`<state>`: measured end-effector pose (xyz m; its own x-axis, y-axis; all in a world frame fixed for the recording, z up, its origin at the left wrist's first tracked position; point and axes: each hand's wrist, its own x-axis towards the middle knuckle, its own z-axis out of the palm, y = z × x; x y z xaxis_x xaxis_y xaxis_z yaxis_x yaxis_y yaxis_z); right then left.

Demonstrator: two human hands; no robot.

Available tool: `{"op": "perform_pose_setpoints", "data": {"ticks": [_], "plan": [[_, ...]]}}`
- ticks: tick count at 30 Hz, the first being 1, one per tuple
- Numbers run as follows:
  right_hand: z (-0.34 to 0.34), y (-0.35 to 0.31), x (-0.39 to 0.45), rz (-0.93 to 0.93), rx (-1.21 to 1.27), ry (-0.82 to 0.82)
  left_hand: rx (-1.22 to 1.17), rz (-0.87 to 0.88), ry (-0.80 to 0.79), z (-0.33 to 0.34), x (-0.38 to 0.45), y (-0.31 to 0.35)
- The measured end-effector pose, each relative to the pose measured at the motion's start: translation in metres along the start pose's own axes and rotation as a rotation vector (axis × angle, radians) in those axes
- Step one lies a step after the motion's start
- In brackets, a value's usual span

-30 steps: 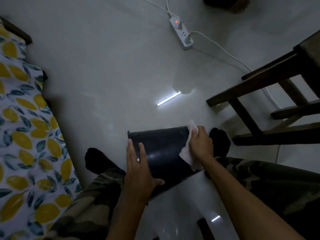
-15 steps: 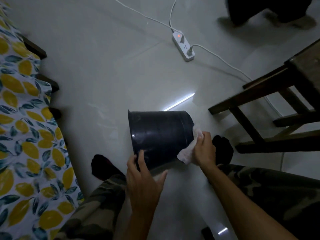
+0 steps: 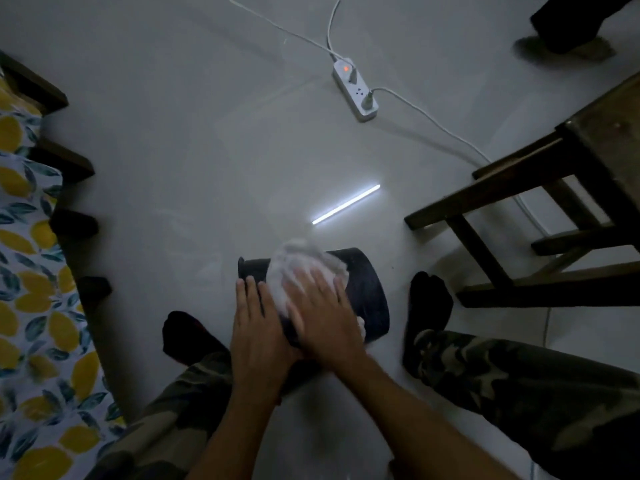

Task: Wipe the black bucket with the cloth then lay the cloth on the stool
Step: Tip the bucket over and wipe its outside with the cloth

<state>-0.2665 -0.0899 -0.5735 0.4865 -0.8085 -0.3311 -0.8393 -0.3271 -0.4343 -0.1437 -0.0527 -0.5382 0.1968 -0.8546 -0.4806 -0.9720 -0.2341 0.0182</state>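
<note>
Two hands on the bucket

Two of our hands meet on the round black plastic bucket [image 3: 367,299], which lies on its side on the pale glossy floor [image 3: 173,150] between our feet in black socks [image 3: 429,303]. Our right hand [image 3: 322,317] lies flat, fingers spread, pressing the crumpled white cloth [image 3: 298,265] against the upper side of the bucket; the palm bears down on the cloth rather than closing around it, and the picture is smeared here, so the edges of both hand and cloth are soft. Our left hand [image 3: 256,327] rests on the bucket's left end, fingers stretched along the dark wall toward the rim, steadying it with a loose hold, not a clenched one. The two hands touch, the right wrist crossing just over the left.

Our legs in camouflage trousers [image 3: 519,382] frame the bucket on both sides. To the right stands the dark wooden stool [image 3: 540,188], well apart from the cloth, its seat partly cut off by the frame edge. Beyond the bucket, a bright strip of reflected light [image 3: 346,204] shows on the floor. Farther off lies a white power strip [image 3: 355,90] with a red lamp lit and white cables running from it. Along the left edge hangs a white fabric printed with yellow lemons and green leaves [image 3: 31,306].
</note>
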Motion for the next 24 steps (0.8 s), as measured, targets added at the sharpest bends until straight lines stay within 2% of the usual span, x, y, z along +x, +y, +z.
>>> {"op": "perform_pose_setpoints", "data": {"ticks": [5, 10, 12, 15, 18, 24], "plan": [[-0.01, 0.041, 0.048, 0.342, 0.123, 0.188, -0.1, -0.018, -0.032, -0.007, -0.005, 0.002], [-0.015, 0.072, 0.028, 0.474, 0.217, 0.289, -0.097, -0.04, -0.047, -0.008, -0.006, 0.006], [-0.012, 0.072, 0.007, 0.546, 0.321, 0.267, -0.088, -0.039, -0.049, -0.006, -0.007, 0.007], [0.009, 0.047, -0.031, 0.614, 0.077, 0.065, -0.096, -0.042, -0.044, 0.001, -0.013, 0.008], [0.027, 0.003, -0.06, 0.619, 0.025, 0.107, -0.098, -0.058, -0.026, 0.006, -0.02, 0.01], [0.03, -0.035, -0.071, 0.318, 0.185, 0.17, -0.14, -0.033, 0.087, 0.006, -0.015, 0.007]]}}
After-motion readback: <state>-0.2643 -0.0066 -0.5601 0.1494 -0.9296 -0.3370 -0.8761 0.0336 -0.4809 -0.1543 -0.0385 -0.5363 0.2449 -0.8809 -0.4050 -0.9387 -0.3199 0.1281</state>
